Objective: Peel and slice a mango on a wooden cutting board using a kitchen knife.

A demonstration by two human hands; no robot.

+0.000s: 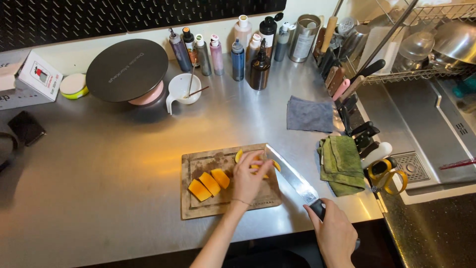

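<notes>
My right hand point(336, 232) has a clenched grip on the knife point(292, 174); left hand point(249, 177) pins the orange fruit point(258, 164) on the cutting board point(198, 206), 3 slices point(209, 183) beside it.

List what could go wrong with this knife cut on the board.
1. The left hand pins the orange fruit piece right beside the knife blade; the fingers could be nicked if the blade slips.
2. The cutting board lies directly on smooth steel counter; it might slide under pressure.
3. The right hand takes the handle at the counter's front edge, so a slip could send the knife off the counter.
</notes>
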